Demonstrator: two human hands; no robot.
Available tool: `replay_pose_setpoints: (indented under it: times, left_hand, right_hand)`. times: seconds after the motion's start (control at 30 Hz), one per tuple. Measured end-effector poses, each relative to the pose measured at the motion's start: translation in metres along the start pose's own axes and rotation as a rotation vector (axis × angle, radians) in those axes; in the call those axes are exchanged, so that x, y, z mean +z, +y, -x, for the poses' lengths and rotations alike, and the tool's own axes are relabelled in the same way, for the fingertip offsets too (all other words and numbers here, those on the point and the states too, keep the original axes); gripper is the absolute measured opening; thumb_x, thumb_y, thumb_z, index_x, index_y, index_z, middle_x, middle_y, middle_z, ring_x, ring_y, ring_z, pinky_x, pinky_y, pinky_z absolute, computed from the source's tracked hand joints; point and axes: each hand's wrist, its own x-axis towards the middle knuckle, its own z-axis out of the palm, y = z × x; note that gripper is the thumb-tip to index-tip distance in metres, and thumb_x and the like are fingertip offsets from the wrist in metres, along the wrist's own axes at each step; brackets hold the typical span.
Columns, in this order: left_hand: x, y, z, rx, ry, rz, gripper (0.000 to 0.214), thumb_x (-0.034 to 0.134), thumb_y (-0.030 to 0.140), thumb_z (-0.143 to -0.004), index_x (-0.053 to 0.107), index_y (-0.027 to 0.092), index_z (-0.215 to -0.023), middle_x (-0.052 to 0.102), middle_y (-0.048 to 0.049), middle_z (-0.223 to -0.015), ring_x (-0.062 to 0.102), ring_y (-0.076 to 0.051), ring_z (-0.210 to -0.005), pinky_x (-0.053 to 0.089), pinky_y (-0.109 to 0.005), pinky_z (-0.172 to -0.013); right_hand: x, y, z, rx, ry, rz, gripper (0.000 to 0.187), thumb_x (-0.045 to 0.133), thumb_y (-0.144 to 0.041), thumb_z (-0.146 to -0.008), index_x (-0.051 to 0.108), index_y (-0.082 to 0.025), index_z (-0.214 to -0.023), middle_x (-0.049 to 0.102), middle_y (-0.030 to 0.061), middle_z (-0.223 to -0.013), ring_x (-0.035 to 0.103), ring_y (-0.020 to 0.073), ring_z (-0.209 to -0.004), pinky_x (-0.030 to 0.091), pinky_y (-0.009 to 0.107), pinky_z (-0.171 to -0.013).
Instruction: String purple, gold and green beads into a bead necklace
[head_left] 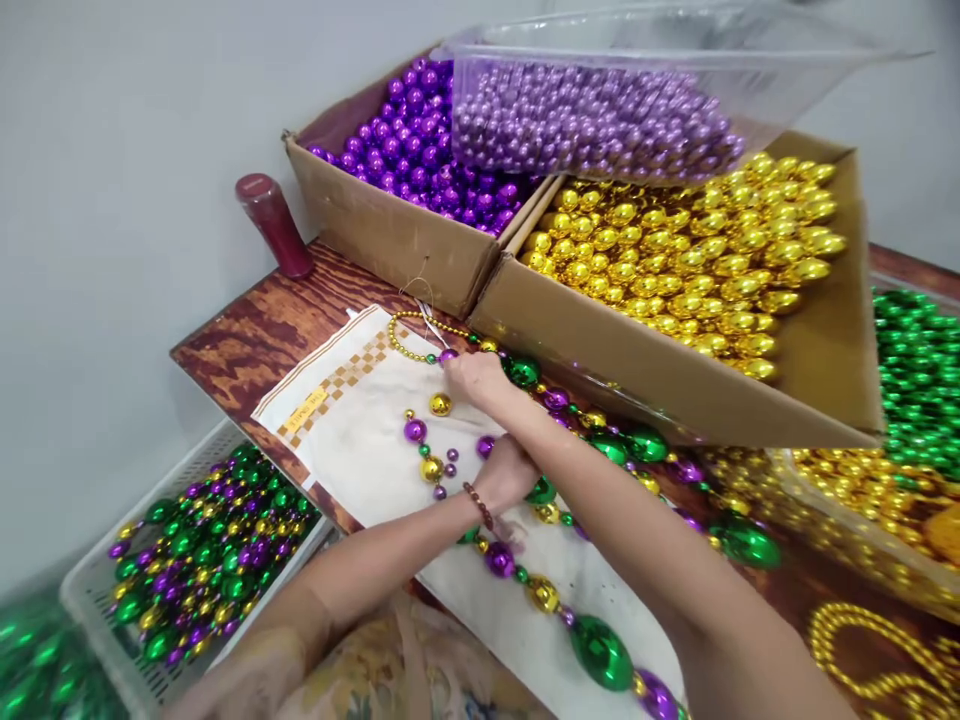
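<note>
My right hand [476, 380] is closed at the upper end of a bead string, by a purple bead [448, 356]; a small gold bead loop [409, 318] and thin pale thread lie just beyond it. My left hand [510, 475], with a dark beaded bracelet, is closed on the purple, green and gold bead string [543, 594], which runs down toward me. Its fingertips are partly hidden beneath my right forearm. Left of the hands, a short row of loose beads [431, 468] and a single gold bead [440, 404] rest on the white cloth [360, 400].
Cardboard boxes hold purple beads [409, 140] and gold beads [675, 260], with a clear tub [600, 120] of lilac beads on top. A dark red bottle [276, 228] stands at the table's back-left. White basket [97, 620] with bead strings sits lower left; green beads [919, 370] at right.
</note>
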Motion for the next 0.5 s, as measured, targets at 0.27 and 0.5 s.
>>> replay_pose_setpoints:
  times: [0.27, 0.5]
  left_hand:
    - [0.001, 0.009, 0.005, -0.124, -0.07, 0.056, 0.014, 0.063, 0.027, -0.074, 0.067, 0.014, -0.074, 0.068, -0.0033, -0.072, 0.061, -0.018, -0.073, 0.049, -0.028, -0.071]
    - [0.001, 0.013, 0.005, -0.094, -0.045, 0.089, 0.015, 0.063, 0.027, -0.07, 0.068, 0.012, -0.07, 0.067, -0.0047, -0.068, 0.06, -0.018, -0.071, 0.049, -0.028, -0.068]
  right_hand:
    - [0.004, 0.031, 0.028, 0.05, 0.049, -0.319, 0.031, 0.037, -0.032, -0.099, 0.066, -0.021, -0.1, 0.074, 0.0065, -0.093, 0.067, 0.0183, -0.079, 0.04, 0.024, -0.064]
    - [0.025, 0.041, 0.02, 0.052, 0.14, -0.556, 0.025, 0.041, -0.028, -0.097, 0.066, -0.021, -0.097, 0.074, 0.0008, -0.088, 0.064, 0.0132, -0.075, 0.038, 0.02, -0.063]
